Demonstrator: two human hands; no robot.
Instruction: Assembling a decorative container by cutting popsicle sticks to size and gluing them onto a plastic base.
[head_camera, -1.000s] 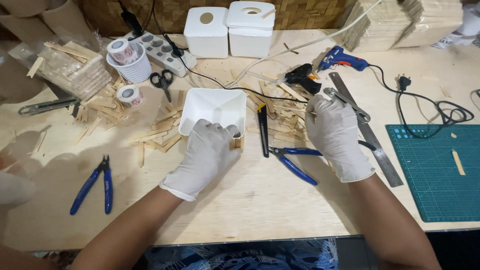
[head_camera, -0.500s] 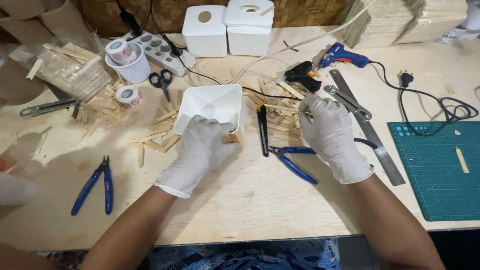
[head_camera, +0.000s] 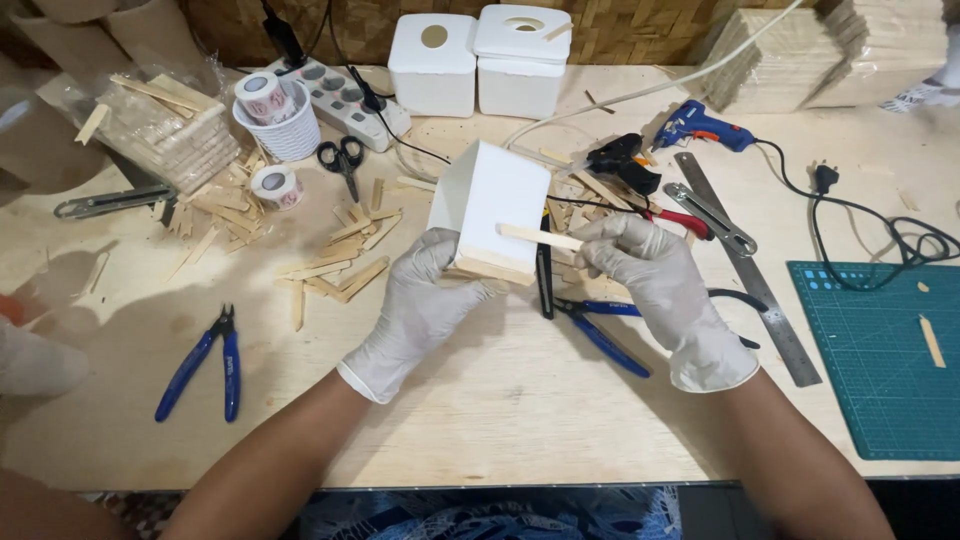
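While the left hand (head_camera: 425, 300) held its grip clamped on the tilted white box (head_camera: 490, 208) above the counter (head_camera: 500, 400), the right hand (head_camera: 655, 280), at three o'clock, pinched a wooden stick (head_camera: 538, 237) against it.

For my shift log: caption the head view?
Gloved left hand holds white box; right hand lays wooden stick on it.

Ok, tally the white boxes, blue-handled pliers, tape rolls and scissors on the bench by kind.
White boxes: 3 (one held by left hand, two at the back)
Blue-handled pliers: 2
Tape rolls: 2
Scissors: 1
Total: 8
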